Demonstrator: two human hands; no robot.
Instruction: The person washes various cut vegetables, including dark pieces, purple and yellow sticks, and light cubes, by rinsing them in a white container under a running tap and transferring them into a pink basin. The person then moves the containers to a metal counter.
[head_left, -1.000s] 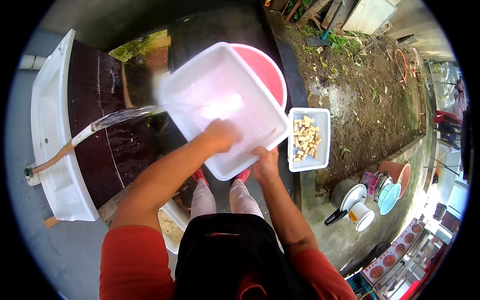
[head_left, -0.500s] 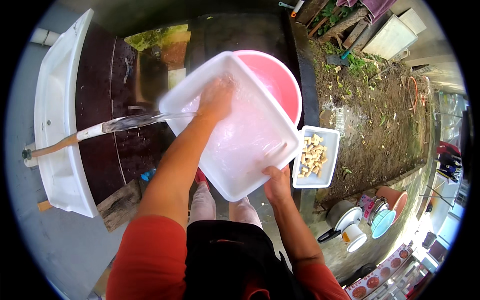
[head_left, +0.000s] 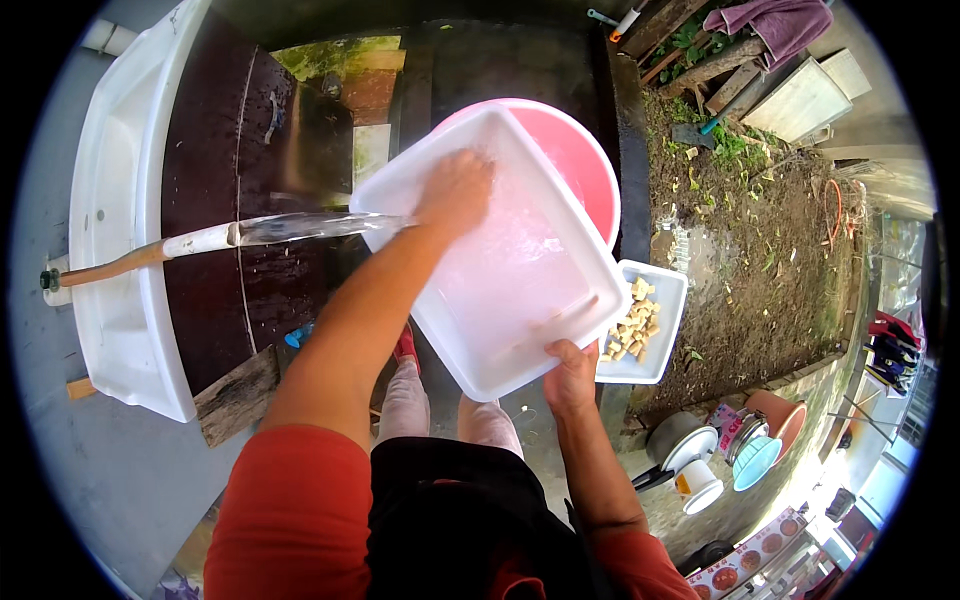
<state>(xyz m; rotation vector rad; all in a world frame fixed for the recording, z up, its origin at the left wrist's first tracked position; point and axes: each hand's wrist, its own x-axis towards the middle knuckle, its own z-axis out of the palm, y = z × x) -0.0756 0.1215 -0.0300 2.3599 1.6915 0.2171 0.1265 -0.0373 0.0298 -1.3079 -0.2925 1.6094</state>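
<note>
A large white rectangular tray (head_left: 582,245) is tilted in front of me and partly covers a round pink basin (head_left: 590,170). My right hand (head_left: 572,372) grips the tray's near right corner, thumb over the rim. Inside the tray, toward its far left, my left hand (head_left: 456,192) is against the inner surface; its fingers are smeared by motion. A stream of water (head_left: 305,227) runs from a white-ended pipe (head_left: 200,241) onto the tray beside my left wrist. Thin water wets the tray's bottom.
Right of the tray, a smaller white tray (head_left: 655,369) holds several pale cut chunks (head_left: 636,322). A white sink (head_left: 120,215) stands at the left beside a dark board (head_left: 195,150). Bare soil (head_left: 760,260) lies at the right, with a pot (head_left: 680,438) and buckets nearer me.
The large tray and both hands have shifted slightly right in the picture, as has the scene around them. The tray now covers more of the smaller tray. My left hand has stayed inside.
</note>
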